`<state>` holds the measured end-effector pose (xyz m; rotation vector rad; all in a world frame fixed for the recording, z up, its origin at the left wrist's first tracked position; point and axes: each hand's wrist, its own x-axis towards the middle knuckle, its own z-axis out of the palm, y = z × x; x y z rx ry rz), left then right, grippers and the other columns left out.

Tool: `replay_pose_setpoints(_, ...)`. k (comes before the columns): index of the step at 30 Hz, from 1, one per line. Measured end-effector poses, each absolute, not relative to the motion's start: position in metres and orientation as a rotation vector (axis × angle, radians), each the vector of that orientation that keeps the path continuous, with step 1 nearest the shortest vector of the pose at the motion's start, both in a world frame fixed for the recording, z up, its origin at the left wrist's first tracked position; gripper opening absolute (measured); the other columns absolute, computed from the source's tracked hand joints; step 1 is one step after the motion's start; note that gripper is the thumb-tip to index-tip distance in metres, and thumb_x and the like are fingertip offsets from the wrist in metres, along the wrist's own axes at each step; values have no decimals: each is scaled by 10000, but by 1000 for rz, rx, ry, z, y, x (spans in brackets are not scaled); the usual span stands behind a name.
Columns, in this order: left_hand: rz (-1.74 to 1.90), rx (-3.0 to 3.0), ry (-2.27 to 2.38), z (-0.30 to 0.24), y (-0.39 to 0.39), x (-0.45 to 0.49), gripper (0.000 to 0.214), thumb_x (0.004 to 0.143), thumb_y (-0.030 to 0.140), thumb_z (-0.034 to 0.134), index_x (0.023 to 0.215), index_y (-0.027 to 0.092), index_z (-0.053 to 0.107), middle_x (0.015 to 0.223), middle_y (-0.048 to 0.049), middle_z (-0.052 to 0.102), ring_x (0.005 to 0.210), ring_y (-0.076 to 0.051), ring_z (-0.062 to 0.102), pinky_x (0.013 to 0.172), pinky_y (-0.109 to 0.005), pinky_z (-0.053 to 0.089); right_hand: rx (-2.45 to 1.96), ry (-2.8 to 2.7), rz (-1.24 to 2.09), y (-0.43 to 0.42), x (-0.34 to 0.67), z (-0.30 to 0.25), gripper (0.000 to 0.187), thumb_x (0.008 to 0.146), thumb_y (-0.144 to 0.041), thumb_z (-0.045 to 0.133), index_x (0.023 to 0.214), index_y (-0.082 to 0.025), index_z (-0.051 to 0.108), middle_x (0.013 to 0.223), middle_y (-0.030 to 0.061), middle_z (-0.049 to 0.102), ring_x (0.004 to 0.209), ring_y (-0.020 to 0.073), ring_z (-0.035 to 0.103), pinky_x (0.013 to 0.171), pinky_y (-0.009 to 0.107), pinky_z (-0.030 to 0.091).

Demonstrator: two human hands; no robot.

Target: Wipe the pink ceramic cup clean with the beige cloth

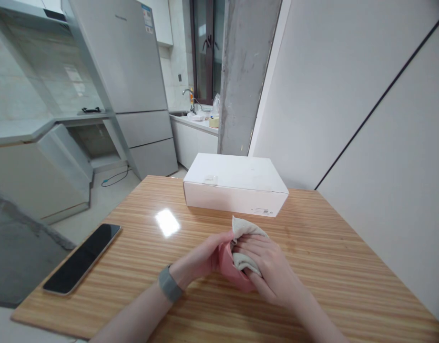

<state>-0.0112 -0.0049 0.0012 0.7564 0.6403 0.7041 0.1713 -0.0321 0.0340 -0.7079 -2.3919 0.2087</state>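
A small pink cup-like object (229, 270) rests on the wooden table (322, 267) right in front of me. My left hand (205, 257) is wrapped round its left side, a grey band on the wrist. My right hand (267, 269) presses a beige cloth (245, 229) into and over the pink object, fingers curled on the cloth. Much of the pink object is hidden by both hands.
A closed white box (237, 183) lies just behind my hands. A dark phone (82, 257) lies face up near the table's left edge. A white wall runs along the right. Beyond the table stand a fridge (133, 85), a concrete pillar and a kitchen counter with a sink.
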Motion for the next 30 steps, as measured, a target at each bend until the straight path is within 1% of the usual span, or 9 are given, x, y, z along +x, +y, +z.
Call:
replay_pose_setpoints(4, 682, 940, 774, 8, -3, -23, 291, 792, 432, 709, 792, 142, 681, 620, 2, 618, 548, -105, 479, 502, -223, 329, -666, -2363, 217, -33, 166, 30, 305, 892, -240, 397, 1083, -180, 627, 1081, 101, 734, 1027, 248, 672, 1001, 431, 486)
replay_pose_setpoints(6, 692, 1036, 828, 11, -2, -24, 321, 805, 457, 684, 744, 144, 649, 557, 8, 578, 506, -101, 454, 466, -222, 273, -699, -2352, 192, -33, 164, 27, 312, 890, -217, 397, 1090, -178, 633, 1093, 107, 733, 1059, 253, 666, 1014, 434, 480)
replay_pose_setpoints(10, 719, 1176, 915, 10, -1, -20, 366, 833, 485, 615, 673, 158, 588, 520, 18, 528, 489, -101, 424, 459, -227, 244, -770, -2317, 129, -32, 162, 22, 324, 871, -200, 422, 1104, -168, 646, 1132, 123, 730, 1069, 271, 668, 1003, 456, 492)
replay_pose_setpoints(13, 790, 1162, 901, 9, -2, -15, 313, 809, 436, 644, 674, 157, 603, 560, 36, 518, 513, -86, 381, 492, -222, 265, -811, -2275, 94, -32, 162, 23, 314, 853, -172, 432, 1077, -180, 652, 1108, 111, 739, 1035, 269, 679, 963, 450, 518)
replay_pose_setpoints(18, 859, 1149, 875, 9, -2, -13, 212, 779, 352, 671, 769, 140, 677, 668, 10, 592, 600, -103, 439, 559, -221, 330, -837, -2254, 47, -34, 157, 25, 302, 866, -157, 430, 1072, -162, 650, 1082, 120, 741, 998, 271, 684, 941, 449, 530)
replay_pose_setpoints(22, 889, 1107, 836, 4, -4, -8, 242, 786, 341, 662, 896, 129, 705, 784, -22, 663, 683, -128, 521, 626, -229, 387, -937, -2200, -3, -35, 154, 22, 276, 898, -159, 430, 1045, -168, 663, 1004, 108, 749, 958, 267, 689, 938, 449, 527)
replay_pose_setpoints(25, 907, 1113, 857, 1, -4, -6, 261, 775, 318, 662, 944, 124, 707, 865, -43, 697, 763, -157, 572, 694, -250, 424, -950, -2200, -17, -35, 156, 22, 276, 914, -156, 416, 1019, -171, 671, 993, 101, 752, 950, 260, 693, 928, 440, 531)
replay_pose_setpoints(28, 933, 1154, 889, 1, -4, -7, 311, 750, 304, 680, 996, 114, 697, 947, -68, 710, 835, -186, 595, 737, -271, 441, -941, -2231, -19, -34, 157, 22, 271, 925, -163, 418, 1005, -164, 677, 1012, 103, 756, 963, 258, 694, 943, 437, 527)
replay_pose_setpoints(30, 945, 1175, 915, 2, -3, -8, 338, 741, 312, 691, 1011, 109, 691, 975, -83, 711, 867, -204, 602, 755, -286, 450, -950, -2237, -28, -34, 156, 20, 279, 925, -168, 425, 1050, -155, 674, 1057, 106, 752, 995, 259, 690, 963, 439, 522)
